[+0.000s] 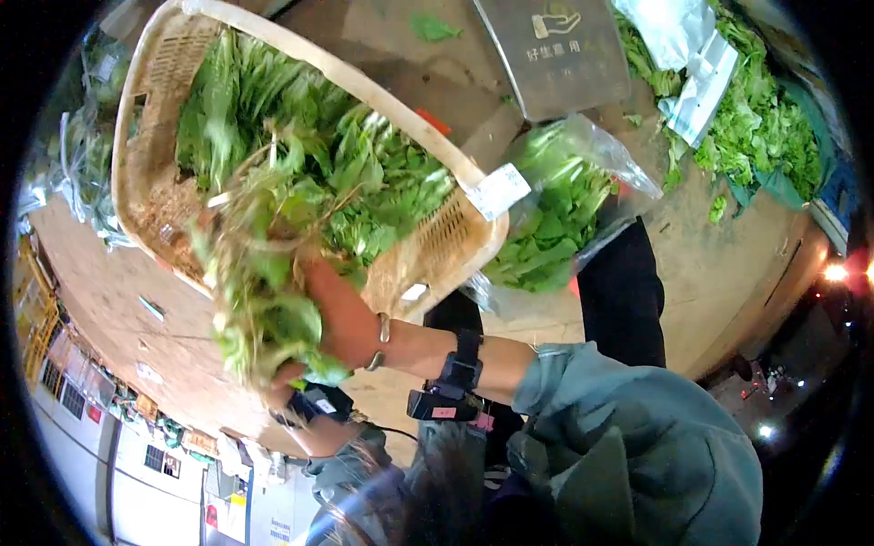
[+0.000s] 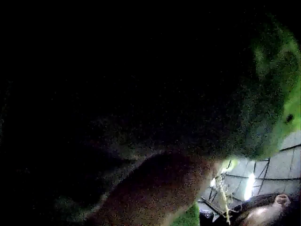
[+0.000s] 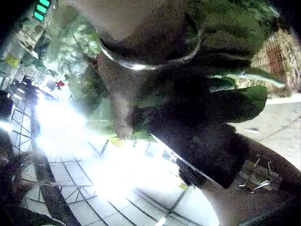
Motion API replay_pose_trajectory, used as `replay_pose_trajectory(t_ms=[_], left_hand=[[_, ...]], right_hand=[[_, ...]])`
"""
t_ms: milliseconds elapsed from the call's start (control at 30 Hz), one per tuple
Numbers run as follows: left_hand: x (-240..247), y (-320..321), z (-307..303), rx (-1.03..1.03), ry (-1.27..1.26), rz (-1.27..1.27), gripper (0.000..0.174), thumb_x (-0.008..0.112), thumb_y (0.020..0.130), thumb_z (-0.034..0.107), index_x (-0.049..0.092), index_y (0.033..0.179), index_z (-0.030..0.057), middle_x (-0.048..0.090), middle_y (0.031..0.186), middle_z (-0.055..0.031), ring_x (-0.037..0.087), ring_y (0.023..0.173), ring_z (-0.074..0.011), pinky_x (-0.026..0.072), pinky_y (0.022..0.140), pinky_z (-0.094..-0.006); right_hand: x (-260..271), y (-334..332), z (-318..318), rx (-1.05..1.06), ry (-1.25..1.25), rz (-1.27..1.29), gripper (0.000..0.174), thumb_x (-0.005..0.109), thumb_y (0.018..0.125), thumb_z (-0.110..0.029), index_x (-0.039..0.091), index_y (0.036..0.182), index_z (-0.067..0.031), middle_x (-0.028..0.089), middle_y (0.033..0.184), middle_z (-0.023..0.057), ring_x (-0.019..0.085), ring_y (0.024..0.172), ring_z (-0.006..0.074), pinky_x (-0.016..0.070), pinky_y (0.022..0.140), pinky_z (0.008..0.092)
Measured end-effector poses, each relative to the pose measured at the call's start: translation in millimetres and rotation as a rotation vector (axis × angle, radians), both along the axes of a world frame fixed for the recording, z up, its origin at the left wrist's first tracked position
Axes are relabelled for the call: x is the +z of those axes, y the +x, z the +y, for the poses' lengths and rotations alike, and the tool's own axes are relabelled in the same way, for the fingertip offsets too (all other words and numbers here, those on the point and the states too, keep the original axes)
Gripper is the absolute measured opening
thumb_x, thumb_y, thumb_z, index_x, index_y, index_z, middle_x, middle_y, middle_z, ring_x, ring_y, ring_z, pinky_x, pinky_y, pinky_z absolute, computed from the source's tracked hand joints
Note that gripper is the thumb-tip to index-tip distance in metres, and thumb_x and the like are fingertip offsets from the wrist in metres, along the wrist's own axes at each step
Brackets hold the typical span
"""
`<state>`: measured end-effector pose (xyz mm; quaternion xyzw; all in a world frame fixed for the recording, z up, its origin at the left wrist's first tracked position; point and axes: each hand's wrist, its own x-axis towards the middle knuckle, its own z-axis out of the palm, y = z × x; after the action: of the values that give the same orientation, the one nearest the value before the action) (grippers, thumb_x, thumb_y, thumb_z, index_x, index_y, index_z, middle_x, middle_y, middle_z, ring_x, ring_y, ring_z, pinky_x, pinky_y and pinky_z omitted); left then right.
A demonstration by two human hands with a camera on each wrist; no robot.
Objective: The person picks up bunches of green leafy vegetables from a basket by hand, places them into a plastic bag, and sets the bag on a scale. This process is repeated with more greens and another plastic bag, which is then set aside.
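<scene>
A bunch of leafy greens with pale roots and stems [image 1: 264,282] is in front of the basket's near side. My right hand [image 1: 341,314], with a bracelet at the wrist, grips its right side. Partly hidden below the leaves, my left hand [image 1: 284,384] holds the lower end. The left wrist view is very dark, with part of the hand [image 2: 160,193] beneath green leaves [image 2: 277,103]. In the right wrist view, a finger [image 3: 122,110] of my right hand lies against the greens; the other fingers are mostly hidden.
A cream plastic basket [image 1: 132,177] holds more greens [image 1: 364,173]. To its right, a clear bag of greens [image 1: 546,218] sits below a dark metal plate [image 1: 564,64]. Another pile of lettuce [image 1: 760,123] lies at the far right, beside white packaging [image 1: 701,91].
</scene>
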<state>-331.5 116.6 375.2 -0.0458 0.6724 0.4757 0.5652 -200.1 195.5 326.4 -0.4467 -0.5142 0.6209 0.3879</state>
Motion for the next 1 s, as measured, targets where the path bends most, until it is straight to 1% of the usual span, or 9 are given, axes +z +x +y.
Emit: replay_pose_trajectory(t_ms=[100,200,333,367,433,600,667,867,1000], left_hand=[[45,38,-8,-0.034,-0.002,-0.056,0.047,0.045,0.087,0.026,0.038,0.124,-0.0022,0.056,0.107,-0.0100,0.055,0.089,-0.0217,0.0427,0.083,-0.0305],[61,91,-4,-0.093,-0.047,-0.219,0.048,0.045,0.087,0.026,0.037,0.124,-0.0022,0.056,0.107,-0.0101,0.055,0.089,-0.0219,0.0427,0.083,-0.0307],[17,189,29,-0.342,-0.152,-0.533,0.048,0.045,0.087,0.026,0.037,0.125,-0.0022,0.056,0.107,-0.0102,0.055,0.089,-0.0223,0.0428,0.082,-0.0310],[-11,205,30,-1.074,-0.003,-0.189,0.055,0.043,0.087,0.031,0.029,0.129,-0.0027,0.048,0.119,-0.0152,0.050,0.104,-0.0262,0.0366,0.091,-0.0324],[-35,252,43,-1.111,0.147,-0.347,0.066,0.038,0.088,0.042,0.018,0.133,-0.0030,0.025,0.137,-0.0183,0.022,0.128,-0.0252,0.0174,0.103,-0.0308],[-87,321,106,-1.297,0.143,-0.229,0.096,0.067,0.066,0.048,0.020,0.132,-0.0033,0.042,0.123,-0.0204,0.041,0.115,-0.0265,0.0321,0.096,-0.0335],[-102,349,145,-1.304,0.067,-0.101,0.099,0.074,0.059,0.044,0.024,0.130,-0.0021,0.044,0.121,-0.0206,0.042,0.114,-0.0299,0.0327,0.096,-0.0341],[-170,423,154,-1.523,-0.077,0.901,0.108,0.071,0.049,0.059,0.027,0.129,-0.0003,0.042,0.122,-0.0212,0.042,0.112,-0.0356,0.0304,0.091,-0.0479],[-232,464,63,-1.206,0.073,1.129,0.108,0.070,0.053,0.056,0.022,0.131,-0.0017,0.027,0.132,-0.0223,0.028,0.121,-0.0386,0.0238,0.096,-0.0496]], right_hand=[[21,20,-3,0.081,-0.524,0.513,0.114,0.081,0.046,-0.047,0.019,0.130,-0.0002,0.033,0.126,0.0193,0.036,0.115,0.0333,0.0269,0.098,0.0415],[57,78,-33,-0.173,-0.642,0.483,0.043,0.041,0.090,-0.033,0.038,0.124,-0.0076,0.050,0.116,0.0065,0.051,0.102,0.0177,0.0419,0.088,0.0341],[55,210,-93,-0.025,-0.766,0.622,0.049,0.053,0.086,-0.024,0.033,0.128,-0.0079,0.042,0.125,0.0074,0.043,0.113,0.0207,0.0390,0.093,0.0359],[45,238,-106,-0.128,-0.816,0.700,0.055,0.058,0.081,-0.019,0.031,0.128,-0.0075,0.042,0.125,0.0074,0.043,0.113,0.0207,0.0393,0.092,0.0362],[30,296,-108,-0.199,-0.905,0.490,0.066,0.068,0.072,-0.011,0.032,0.128,-0.0066,0.043,0.124,0.0072,0.044,0.111,0.0201,0.0405,0.091,0.0359],[-80,388,-64,-0.127,-0.811,0.295,0.059,0.074,0.064,-0.008,0.047,0.116,-0.0038,0.056,0.109,0.0062,0.055,0.096,0.0178,0.0452,0.084,0.0336],[-92,404,-33,-0.255,-1.040,0.727,0.046,0.069,0.071,-0.016,0.052,0.112,-0.0043,0.058,0.106,0.0072,0.057,0.093,0.0190,0.0465,0.081,0.0327],[-187,459,-12,-0.211,-1.082,0.548,0.042,0.062,0.074,-0.008,0.049,0.114,-0.0055,0.058,0.102,0.0085,0.055,0.093,0.0213,0.0436,0.083,0.0342],[-196,499,-7,0.043,-0.770,-0.470,0.052,0.064,0.063,-0.015,0.049,0.110,0.0015,0.053,0.109,0.0159,0.053,0.097,0.0268,0.0414,0.084,0.0316]])
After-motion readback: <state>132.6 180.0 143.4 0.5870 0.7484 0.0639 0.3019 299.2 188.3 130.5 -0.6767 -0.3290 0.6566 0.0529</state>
